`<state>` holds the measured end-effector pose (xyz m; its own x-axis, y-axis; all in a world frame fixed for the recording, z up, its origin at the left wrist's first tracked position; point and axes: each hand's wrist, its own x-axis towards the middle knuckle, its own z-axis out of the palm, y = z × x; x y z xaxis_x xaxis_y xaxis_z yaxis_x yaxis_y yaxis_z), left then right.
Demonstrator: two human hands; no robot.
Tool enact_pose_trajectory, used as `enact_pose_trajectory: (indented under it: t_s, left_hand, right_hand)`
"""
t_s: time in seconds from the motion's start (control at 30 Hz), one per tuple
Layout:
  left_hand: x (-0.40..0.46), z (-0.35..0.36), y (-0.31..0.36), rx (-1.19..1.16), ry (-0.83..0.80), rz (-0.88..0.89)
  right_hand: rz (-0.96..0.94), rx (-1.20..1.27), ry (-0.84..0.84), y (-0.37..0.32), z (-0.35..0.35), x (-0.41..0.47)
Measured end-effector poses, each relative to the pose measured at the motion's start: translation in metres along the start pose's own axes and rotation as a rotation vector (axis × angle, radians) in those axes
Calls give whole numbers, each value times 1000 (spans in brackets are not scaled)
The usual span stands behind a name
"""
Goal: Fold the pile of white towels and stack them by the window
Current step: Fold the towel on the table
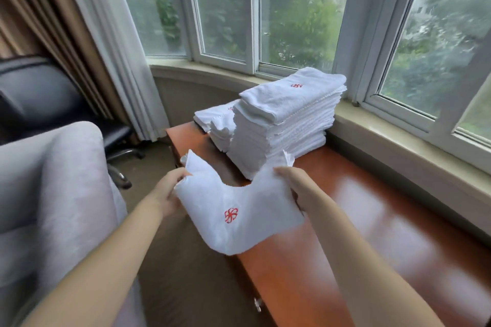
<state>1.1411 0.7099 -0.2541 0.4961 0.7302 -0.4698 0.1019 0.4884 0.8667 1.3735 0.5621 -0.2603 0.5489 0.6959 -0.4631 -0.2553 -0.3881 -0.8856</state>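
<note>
Head view: left hand (167, 191), right hand (297, 183) hold towel (239, 210); stack (287, 119) beyond.

The towel (239, 210) held between the left hand (166, 194) and the right hand (297, 186) is soft white terry cloth, matt and slightly nubby, with a red stitched emblem (231, 215). The tall stack (284, 125) of folded towels is the same matt white cloth, its layered edges looking fluffy. The table (372, 220) beneath is reddish-brown wood with a smooth, high-gloss varnish that mirrors the window light. The armchair (53, 180) is covered in pale grey woven fabric, matt and faintly textured. The office chair (39, 93) looks like dark, smooth leather with a shiny metal base. The curtains (87, 34) are matt cloth, and the window frames (252, 34) look smooth white.
</note>
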Motion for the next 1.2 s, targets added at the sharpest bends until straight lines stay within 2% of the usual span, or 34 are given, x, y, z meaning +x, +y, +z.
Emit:
enact_pose_trajectory:
  t_s: [0.23,0.53,0.67,0.97,1.1,1.2]
  left_hand:
    - [75,-90,73,-3,28,15]
    - [215,-113,166,-4,-51,-8]
    - [293,-112,212,44,-76,-63]
    - [432,-70,301,192,-232,-64]
    - [492,-43,342,303,-378,-57]
    - [531,-15,364,384,-551,-64]
  right_hand:
    - [-101,74,37,-46,121,48]
    - [-187,188,81,-112,216,168]
    - [-159,279,110,-137,241,232]
    - [-193,641,343,-191,247,316]
    - [-230,700,509,-218,245,346]
    - [-258,763,679,-235,249,368]
